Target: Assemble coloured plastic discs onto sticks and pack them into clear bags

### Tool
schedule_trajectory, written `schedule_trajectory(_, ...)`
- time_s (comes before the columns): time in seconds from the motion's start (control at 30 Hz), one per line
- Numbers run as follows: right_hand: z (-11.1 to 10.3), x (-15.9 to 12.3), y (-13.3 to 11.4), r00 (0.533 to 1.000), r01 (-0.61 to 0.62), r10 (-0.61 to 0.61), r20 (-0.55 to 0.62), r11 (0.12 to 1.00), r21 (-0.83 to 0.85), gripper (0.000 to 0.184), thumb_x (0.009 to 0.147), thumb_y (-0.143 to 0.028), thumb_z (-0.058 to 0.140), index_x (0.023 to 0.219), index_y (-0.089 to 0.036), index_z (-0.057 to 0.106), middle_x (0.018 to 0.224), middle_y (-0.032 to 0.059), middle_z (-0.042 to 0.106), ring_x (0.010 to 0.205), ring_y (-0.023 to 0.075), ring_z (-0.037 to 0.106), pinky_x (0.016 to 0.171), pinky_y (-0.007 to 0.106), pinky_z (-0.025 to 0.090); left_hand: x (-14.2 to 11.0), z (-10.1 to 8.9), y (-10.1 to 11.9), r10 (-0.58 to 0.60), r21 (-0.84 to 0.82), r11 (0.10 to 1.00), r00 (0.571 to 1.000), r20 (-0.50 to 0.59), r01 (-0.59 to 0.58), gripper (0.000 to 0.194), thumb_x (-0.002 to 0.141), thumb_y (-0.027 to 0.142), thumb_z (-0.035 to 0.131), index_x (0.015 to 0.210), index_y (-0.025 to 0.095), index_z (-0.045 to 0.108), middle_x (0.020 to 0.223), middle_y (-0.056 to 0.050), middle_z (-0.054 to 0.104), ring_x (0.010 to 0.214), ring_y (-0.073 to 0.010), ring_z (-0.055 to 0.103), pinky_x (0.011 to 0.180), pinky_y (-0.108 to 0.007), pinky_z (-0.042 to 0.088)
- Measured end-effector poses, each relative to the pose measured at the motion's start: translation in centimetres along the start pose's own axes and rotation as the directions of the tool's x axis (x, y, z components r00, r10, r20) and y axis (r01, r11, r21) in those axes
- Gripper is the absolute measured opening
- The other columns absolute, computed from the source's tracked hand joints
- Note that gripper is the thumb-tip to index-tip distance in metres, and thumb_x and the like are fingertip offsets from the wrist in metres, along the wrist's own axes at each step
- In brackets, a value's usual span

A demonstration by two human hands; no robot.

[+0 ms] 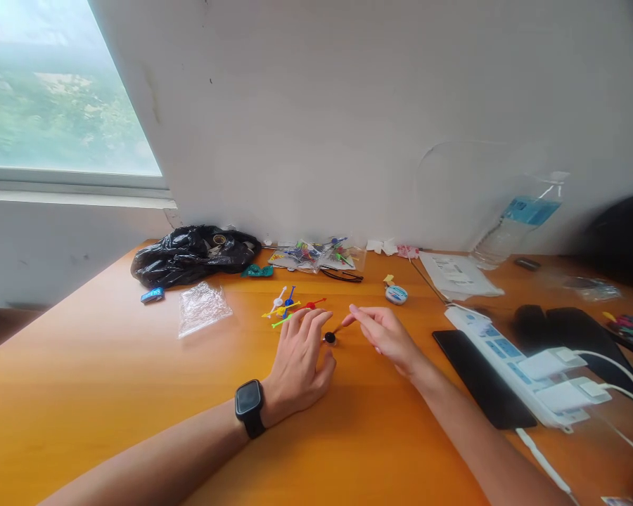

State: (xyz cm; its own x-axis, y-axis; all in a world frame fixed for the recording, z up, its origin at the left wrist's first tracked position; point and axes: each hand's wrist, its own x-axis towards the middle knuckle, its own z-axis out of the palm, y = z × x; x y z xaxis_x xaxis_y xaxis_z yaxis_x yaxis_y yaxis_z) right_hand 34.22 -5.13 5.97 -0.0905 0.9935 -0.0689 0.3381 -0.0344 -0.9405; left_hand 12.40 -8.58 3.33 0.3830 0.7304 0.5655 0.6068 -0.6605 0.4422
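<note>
On the wooden table, a small round black spinner (330,338) with a thin pointer sits between my two hands. My left hand (303,351), a black watch on its wrist, is palm down with fingers bent forward and thumb apart; it appears to hold nothing. Its fingers reach beside the spinner, partly hiding a green arrow spinner (281,322). To the right, my right hand (387,334) has its fingertips near the pointer's tip; contact is unclear. Beyond my left fingers lie a white (278,302), a blue (289,301), a yellow (282,310) and a red arrow spinner (310,306).
Behind are a black plastic bag (190,256), a clear bag of colourful pieces (316,254) and a bottle (520,218). A clear plastic pouch (203,309) lies left. On the right are a power strip (506,351) with chargers, a black slab (477,379) and a round tin (396,294).
</note>
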Motion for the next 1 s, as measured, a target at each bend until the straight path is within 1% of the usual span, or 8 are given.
schedule_trajectory(0.23,-1.7,1.8,1.8,0.971,0.041,-0.036,-0.237,0.999,0.014,0.057,0.089,-0.076,0.065,0.075,-0.021,0.071,0.046,-0.0051,0.039,0.045,0.0136,0.037,0.050,0.031,0.031,2.9,-2.4,-0.7,-0.025,0.067,0.997,0.993,-0.116,0.033,0.042,0.095,0.024,0.060,0.137,0.024,0.054,0.139,-0.012,0.065,0.131,-0.0313,0.055,0.113,-0.048,0.043)
schedule_trajectory(0.33,-2.4,2.5,2.7,0.962,0.054,-0.059,-0.268,0.998,-0.025,0.056,0.091,-0.075,0.064,0.075,-0.021,0.071,0.047,-0.0025,0.047,0.048,0.0166,0.046,0.055,0.033,0.038,6.3,-6.2,-4.2,-0.063,0.168,0.980,0.966,-0.249,0.108,0.026,0.095,0.029,0.061,0.120,0.023,0.064,0.125,-0.010,0.071,0.120,-0.0301,0.060,0.105,-0.045,0.046)
schedule_trajectory(0.4,-2.5,2.7,3.0,0.961,0.061,-0.070,-0.266,0.997,-0.041,0.056,0.091,-0.075,0.063,0.076,-0.021,0.072,0.047,-0.0011,0.051,0.050,0.0184,0.050,0.057,0.034,0.041,8.1,-9.6,-7.4,-0.155,0.198,0.958,0.955,-0.251,0.208,0.019,0.094,0.036,0.063,0.105,0.022,0.069,0.111,-0.008,0.075,0.106,-0.0279,0.065,0.094,-0.040,0.050)
schedule_trajectory(0.53,-2.1,2.8,3.4,0.962,0.092,-0.103,-0.255,0.994,-0.054,0.057,0.091,-0.076,0.062,0.076,-0.021,0.070,0.049,-0.0001,0.055,0.051,0.0189,0.052,0.058,0.033,0.041,8.7,-16.5,-13.7,-0.323,0.131,0.934,0.943,-0.079,0.331,0.032,0.094,0.052,0.062,0.093,0.021,0.071,0.089,-0.004,0.076,0.077,-0.0203,0.066,0.070,-0.029,0.048)
schedule_trajectory(0.63,-1.7,3.0,4.1,0.961,0.114,-0.129,-0.245,0.991,-0.074,0.059,0.091,-0.077,0.061,0.076,-0.020,0.070,0.050,0.0000,0.056,0.050,0.0181,0.053,0.056,0.032,0.041,7.2,-19.4,-17.6,-0.429,0.228,0.893,0.887,0.170,0.388,0.037,0.081,0.057,0.072,0.096,0.023,0.074,0.091,-0.004,0.077,0.078,-0.0219,0.067,0.065,-0.027,0.047)
schedule_trajectory(0.77,-1.3,3.4,4.9,0.964,0.118,-0.129,-0.232,0.991,-0.061,0.061,0.090,-0.079,0.061,0.077,-0.020,0.070,0.053,0.0000,0.058,0.049,0.0170,0.053,0.052,0.030,0.039,5.2,-19.4,-21.7,-0.512,0.346,0.853,0.760,0.401,0.392,0.044,0.070,0.055,0.076,0.102,0.025,0.078,0.100,-0.005,0.079,0.085,-0.0253,0.069,0.070,-0.028,0.048)
schedule_trajectory(0.87,-1.0,3.5,5.2,0.964,0.114,-0.118,-0.239,0.993,-0.032,0.061,0.089,-0.080,0.062,0.079,-0.020,0.070,0.053,-0.0004,0.057,0.048,0.0163,0.051,0.049,0.029,0.038,4.9,-18.2,-23.2,-0.544,0.385,0.829,0.745,0.386,0.406,0.059,0.061,0.052,0.080,0.112,0.022,0.076,0.109,-0.008,0.078,0.093,-0.0276,0.070,0.073,-0.028,0.049)
schedule_trajectory(1.0,-0.9,3.3,5.1,0.966,0.119,-0.118,-0.229,0.993,-0.009,0.060,0.090,-0.078,0.062,0.079,-0.019,0.070,0.055,0.0000,0.057,0.048,0.0153,0.049,0.048,0.028,0.036,5.6,-17.9,-21.8,-0.523,0.314,0.848,0.765,0.375,0.426,0.049,0.055,0.050,0.083,0.096,0.024,0.077,0.084,-0.003,0.076,0.074,-0.0232,0.067,0.062,-0.026,0.046)
